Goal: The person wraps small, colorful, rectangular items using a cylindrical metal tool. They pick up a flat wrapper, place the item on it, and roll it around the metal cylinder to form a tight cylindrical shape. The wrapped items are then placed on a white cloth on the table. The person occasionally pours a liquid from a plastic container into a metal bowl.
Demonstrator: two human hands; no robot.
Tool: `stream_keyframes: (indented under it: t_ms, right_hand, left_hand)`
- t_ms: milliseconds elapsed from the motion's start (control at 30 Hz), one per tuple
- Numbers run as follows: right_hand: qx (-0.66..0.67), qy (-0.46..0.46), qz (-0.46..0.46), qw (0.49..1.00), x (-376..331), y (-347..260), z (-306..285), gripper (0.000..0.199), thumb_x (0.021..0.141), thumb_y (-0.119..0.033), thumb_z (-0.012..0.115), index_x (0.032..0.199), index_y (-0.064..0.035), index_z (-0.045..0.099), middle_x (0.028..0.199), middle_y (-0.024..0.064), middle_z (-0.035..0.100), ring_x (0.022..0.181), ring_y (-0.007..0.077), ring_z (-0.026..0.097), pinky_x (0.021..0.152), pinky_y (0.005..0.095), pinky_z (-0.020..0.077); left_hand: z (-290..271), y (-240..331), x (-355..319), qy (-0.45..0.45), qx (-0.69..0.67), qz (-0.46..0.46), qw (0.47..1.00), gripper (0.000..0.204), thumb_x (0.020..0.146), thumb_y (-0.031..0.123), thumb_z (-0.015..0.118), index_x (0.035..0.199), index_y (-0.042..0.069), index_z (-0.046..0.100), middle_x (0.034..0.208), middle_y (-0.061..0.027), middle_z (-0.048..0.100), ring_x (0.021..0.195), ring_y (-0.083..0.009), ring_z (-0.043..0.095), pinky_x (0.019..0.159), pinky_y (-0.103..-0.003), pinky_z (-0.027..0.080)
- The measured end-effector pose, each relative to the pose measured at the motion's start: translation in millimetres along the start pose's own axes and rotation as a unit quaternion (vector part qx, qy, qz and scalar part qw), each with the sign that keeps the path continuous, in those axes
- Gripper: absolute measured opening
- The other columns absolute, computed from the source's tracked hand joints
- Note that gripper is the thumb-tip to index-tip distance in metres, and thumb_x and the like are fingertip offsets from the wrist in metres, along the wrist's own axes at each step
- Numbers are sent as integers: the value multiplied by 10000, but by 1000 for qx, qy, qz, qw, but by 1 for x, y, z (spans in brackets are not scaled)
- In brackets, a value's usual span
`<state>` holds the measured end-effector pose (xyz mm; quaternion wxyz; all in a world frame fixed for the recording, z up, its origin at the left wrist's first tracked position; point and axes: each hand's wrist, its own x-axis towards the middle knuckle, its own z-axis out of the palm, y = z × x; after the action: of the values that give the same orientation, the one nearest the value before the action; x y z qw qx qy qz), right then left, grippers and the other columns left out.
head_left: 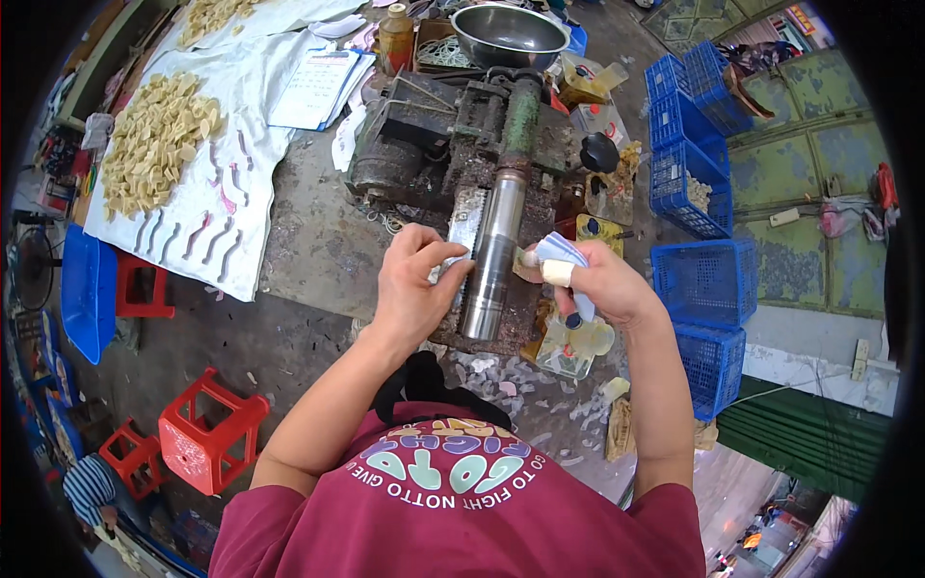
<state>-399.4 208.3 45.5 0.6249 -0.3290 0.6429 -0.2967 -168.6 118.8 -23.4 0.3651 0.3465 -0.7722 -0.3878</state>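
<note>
The steel roller (pixel 494 252) runs lengthwise away from us, between our hands: left hand (pixel 412 289) pinches its flat plate (pixel 463 231) (nearer), right hand (pixel 602 284) grips blue cloth (pixel 559 252).

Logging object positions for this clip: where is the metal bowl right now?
In the head view, the metal bowl sits at the top centre, at the far end of the machine, beyond the steel roller and both hands, with blue crates to its right.

The left hand (pixel 412 281) pinches a small piece beside the steel roller (pixel 494 252). At three o'clock of the roller, the right hand (pixel 599 285) holds pale pieces (pixel 559 252).
</note>
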Motion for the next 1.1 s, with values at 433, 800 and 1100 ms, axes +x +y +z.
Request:
stream_keyframes:
  t_ms: [433,800,1100]
  right_hand:
    - [130,107,-76,983,-15,2,2,330,918,-265,590,1132,-14,584,729,30,578,521,60,498,499,233,452]
    - [230,121,-183,948,-21,-12,57,354,944,-345,542,1053,-9,527,730,45,522,559,102,488,545,290,458]
    - [140,68,-222,963,-4,-42,106,780,719,-34,799,1386,25,400,1206,61,574,1099,117,541,954,271,434]
  left_hand:
    - [-73,-94,34,171,-23,-118,978,84,781,89,726,833,46,676,822,-46,617,774,-152,571,698,-271,438]
    - [-82,-187,-90,-121,286,3,951,305,669,102,701,971,99,651,1053,-82,543,1052,-290,499,952,-475,339]
    - [-65,31,18,-209,-458,-223,835,170,882,146,661,933,-15,680,894,-16,625,839,-97,571,780,-257,441]
